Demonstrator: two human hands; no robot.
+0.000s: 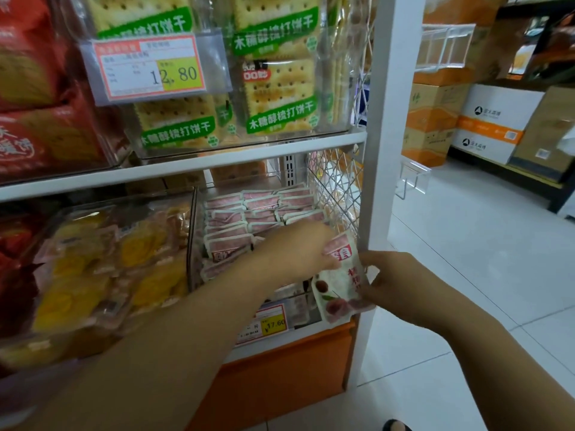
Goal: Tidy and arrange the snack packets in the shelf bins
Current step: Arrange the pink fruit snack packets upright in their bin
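Note:
A clear bin [193,244] on the lower shelf holds several pink-and-white snack packets [264,209] stacked in rows. My left hand [298,247] reaches over the bin's front right corner and pinches the top of a pink packet [340,247]. Just below it, my right hand [401,284] grips a white packet printed with red fruit [339,293] by its right edge, in front of the bin. The fingertips of both hands are partly hidden by the packets.
A neighbouring clear bin [62,225] at left holds yellow packets. Green cracker packs [280,98] fill the bin on the shelf above. A white upright post [385,150] stands right of the bin, with a wire mesh panel [336,181] beside it. Cardboard boxes [432,122] sit on the floor at right.

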